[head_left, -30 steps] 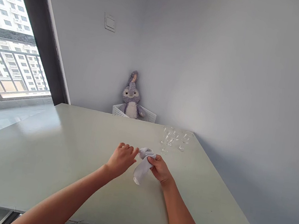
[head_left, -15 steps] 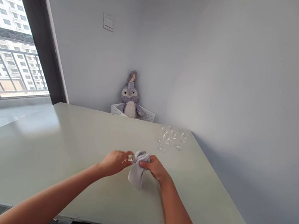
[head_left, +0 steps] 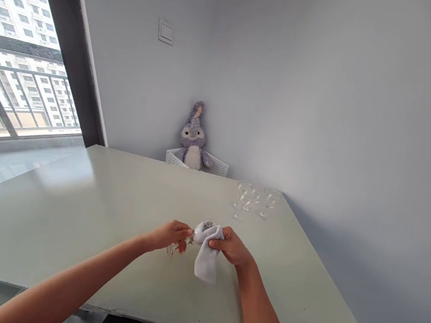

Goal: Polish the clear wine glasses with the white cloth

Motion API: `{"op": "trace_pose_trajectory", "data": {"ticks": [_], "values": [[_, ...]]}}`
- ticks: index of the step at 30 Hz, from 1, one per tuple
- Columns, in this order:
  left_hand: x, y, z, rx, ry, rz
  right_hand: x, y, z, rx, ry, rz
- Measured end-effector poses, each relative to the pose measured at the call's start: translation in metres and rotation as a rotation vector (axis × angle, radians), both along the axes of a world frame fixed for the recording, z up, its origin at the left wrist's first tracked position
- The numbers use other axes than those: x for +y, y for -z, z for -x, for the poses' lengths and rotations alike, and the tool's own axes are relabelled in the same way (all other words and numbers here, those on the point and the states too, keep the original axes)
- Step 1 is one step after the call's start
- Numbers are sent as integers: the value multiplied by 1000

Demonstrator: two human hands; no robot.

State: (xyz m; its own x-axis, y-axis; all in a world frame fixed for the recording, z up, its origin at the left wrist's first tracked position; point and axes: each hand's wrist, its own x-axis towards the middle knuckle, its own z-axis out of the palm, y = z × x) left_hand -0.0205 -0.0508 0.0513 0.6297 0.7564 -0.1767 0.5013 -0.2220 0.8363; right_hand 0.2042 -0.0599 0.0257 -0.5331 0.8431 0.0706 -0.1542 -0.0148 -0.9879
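Observation:
My left hand (head_left: 170,235) is closed around the stem of a clear stemmed glass (head_left: 171,249), whose foot shows below my fingers. The glass is tilted sideways, its bowl towards my right hand (head_left: 235,247). A white cloth (head_left: 206,265) is pinched between the thumb and fingers of that hand. Part of the cloth covers or fills the bowl, and its loose end hangs down over the table. The fingertips of my right hand are partly hidden behind the cloth.
Several clear stemmed glasses (head_left: 268,204) stand together on the pale table (head_left: 112,194), towards its far right. Past the far edge, a grey plush toy (head_left: 193,144) sits in a white perforated basket (head_left: 218,167). A wall runs along the right side.
My left hand has turned and now grips the stem, with the glass's foot showing below. The cloth has shifted slightly right, its loose end hanging more freely. The view has moved slightly.

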Motion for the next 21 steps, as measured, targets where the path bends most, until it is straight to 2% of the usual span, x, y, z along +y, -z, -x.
{"op": "trace_pose_trajectory", "data": {"ticks": [3,5,6,8,12,14,17,19,21], "values": [[-6,2,-5,213,-158,-545,6,7,8,50,136,79],[-6,3,-7,287,-179,-704,7,10,13,77,169,119],[-5,4,-7,295,-193,-698,6,10,15,71,161,119],[-3,3,-5,252,-207,-520,4,8,13,21,101,79],[2,-5,4,1,-29,160,1,0,-1,-98,-93,-10],[6,-9,11,-109,17,347,2,-2,-12,-107,-67,-35],[14,-8,20,-169,-70,342,9,-2,-27,-47,169,-54],[22,-3,24,-141,-187,240,13,-2,-32,-5,341,-98],[28,5,25,-52,-309,121,12,-2,-27,-15,447,-202]]}}
